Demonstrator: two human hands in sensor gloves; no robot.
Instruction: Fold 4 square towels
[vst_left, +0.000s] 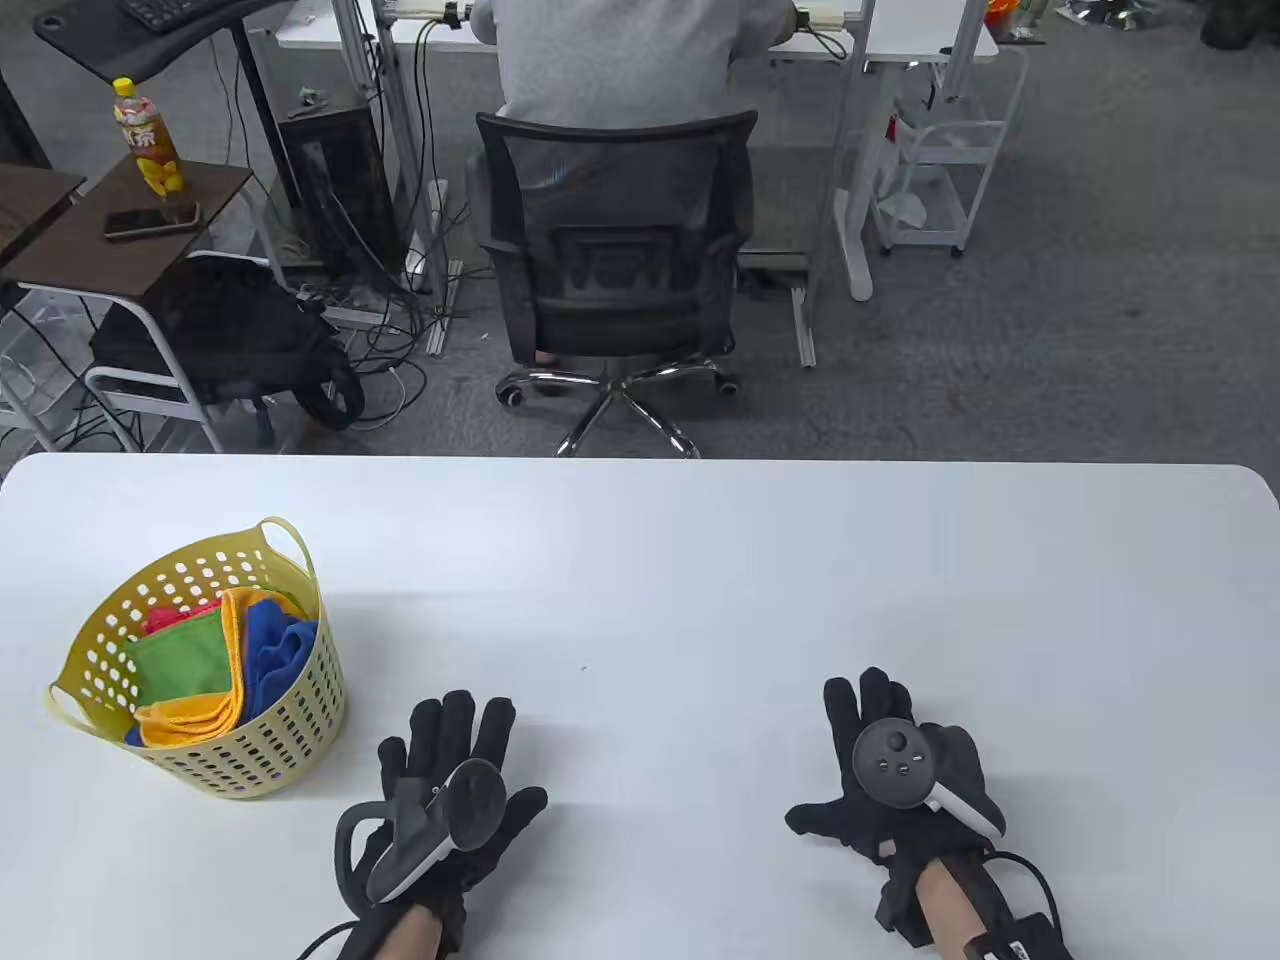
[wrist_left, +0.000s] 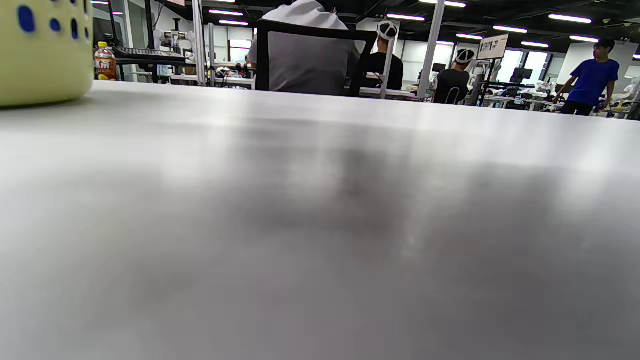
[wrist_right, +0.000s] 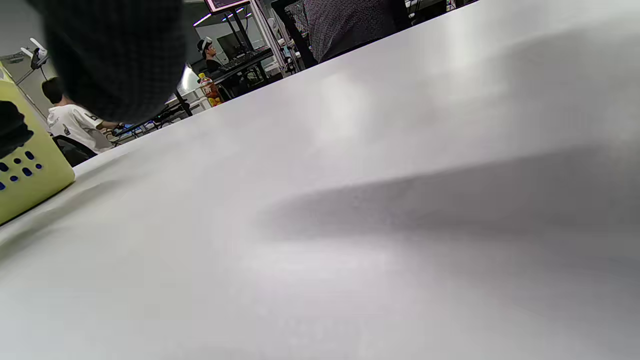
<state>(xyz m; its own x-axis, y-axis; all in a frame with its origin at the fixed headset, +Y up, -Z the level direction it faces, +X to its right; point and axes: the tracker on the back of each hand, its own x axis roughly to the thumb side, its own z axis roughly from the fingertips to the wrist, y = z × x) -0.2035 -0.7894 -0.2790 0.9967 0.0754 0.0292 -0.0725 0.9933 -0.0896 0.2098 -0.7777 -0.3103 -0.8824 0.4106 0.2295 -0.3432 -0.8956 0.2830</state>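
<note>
A yellow perforated basket stands at the left of the white table. It holds several crumpled towels: green, blue, orange-yellow and a bit of red. My left hand lies flat on the table, fingers spread, just right of the basket and holding nothing. My right hand lies flat at the right, fingers spread, holding nothing. The basket's wall shows in the left wrist view and in the right wrist view. A dark glove part fills the right wrist view's top left.
Beyond the table's far edge a person sits in a black office chair at a desk. A side table with a bottle and a phone stands at the far left, off my table.
</note>
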